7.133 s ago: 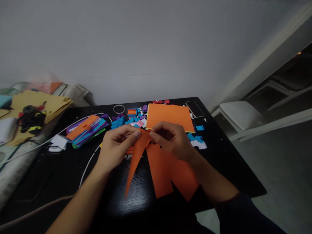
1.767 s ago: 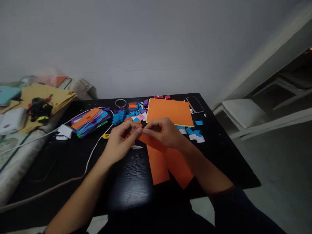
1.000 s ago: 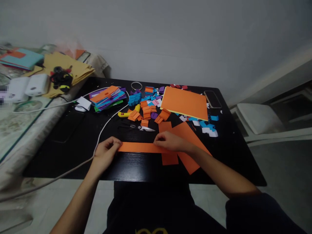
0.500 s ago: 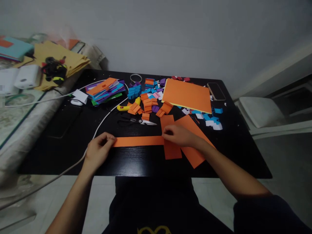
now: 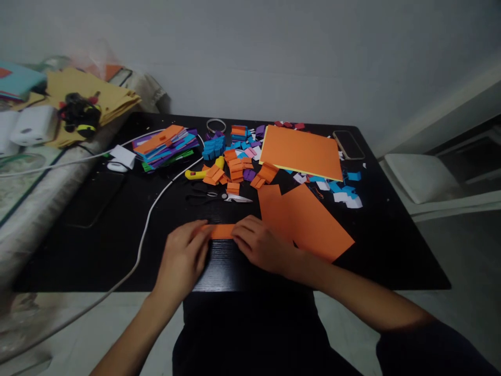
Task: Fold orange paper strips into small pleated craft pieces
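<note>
An orange paper strip [image 5: 221, 232] lies across the black table near its front edge, with a short stretch showing between my hands. My left hand [image 5: 183, 253] grips its left end between thumb and fingers. My right hand [image 5: 260, 243] is closed on the right part, its fingers curled over the paper. Whether the strip is folded under my fingers is hidden. Just right of my right hand, orange paper sheets [image 5: 317, 224] overlap flat on the table. Beyond the strip lie scissors [image 5: 238, 198] with dark handles and blades pointing right.
Folded orange paper pieces [image 5: 235, 169] and a yellow-handled cutter [image 5: 195, 174] lie mid-table. Behind are an orange sheet stack [image 5: 301, 151], a phone [image 5: 348, 144] and a pile of coloured paper [image 5: 166, 146]. A white cable [image 5: 146, 224] crosses the left side.
My hands have come closer together along the strip, the left moving right and the right moving left. Less of the strip shows between them, and the orange sheets beside it have shifted slightly.
</note>
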`<action>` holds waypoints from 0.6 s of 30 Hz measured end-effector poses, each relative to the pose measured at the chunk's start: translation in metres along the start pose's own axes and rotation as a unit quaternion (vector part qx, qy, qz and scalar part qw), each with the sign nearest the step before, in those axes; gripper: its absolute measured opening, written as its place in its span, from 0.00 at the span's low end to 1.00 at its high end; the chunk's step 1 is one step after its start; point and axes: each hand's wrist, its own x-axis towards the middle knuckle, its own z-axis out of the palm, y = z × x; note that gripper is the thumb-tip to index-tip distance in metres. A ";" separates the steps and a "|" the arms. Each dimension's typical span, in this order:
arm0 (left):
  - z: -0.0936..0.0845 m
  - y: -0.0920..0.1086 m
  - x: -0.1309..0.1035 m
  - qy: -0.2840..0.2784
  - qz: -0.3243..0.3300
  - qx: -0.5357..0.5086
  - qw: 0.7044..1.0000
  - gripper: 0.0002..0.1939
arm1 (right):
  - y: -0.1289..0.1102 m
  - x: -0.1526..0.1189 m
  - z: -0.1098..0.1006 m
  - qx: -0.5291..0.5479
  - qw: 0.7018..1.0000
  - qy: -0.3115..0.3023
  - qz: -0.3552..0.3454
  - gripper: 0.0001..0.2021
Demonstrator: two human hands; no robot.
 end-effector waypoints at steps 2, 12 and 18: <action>0.009 0.004 -0.003 -0.009 0.031 -0.011 0.999 0.15 | 0.000 0.004 0.006 -0.023 0.999 -0.026 -0.005 0.10; 0.017 0.010 -0.014 -0.020 0.047 0.001 0.999 0.17 | -0.009 0.001 0.011 -0.122 0.991 -0.047 -0.017 0.11; 0.016 0.017 -0.012 -0.033 0.043 0.015 0.998 0.17 | -0.014 -0.003 0.018 -0.185 0.980 -0.042 -0.053 0.16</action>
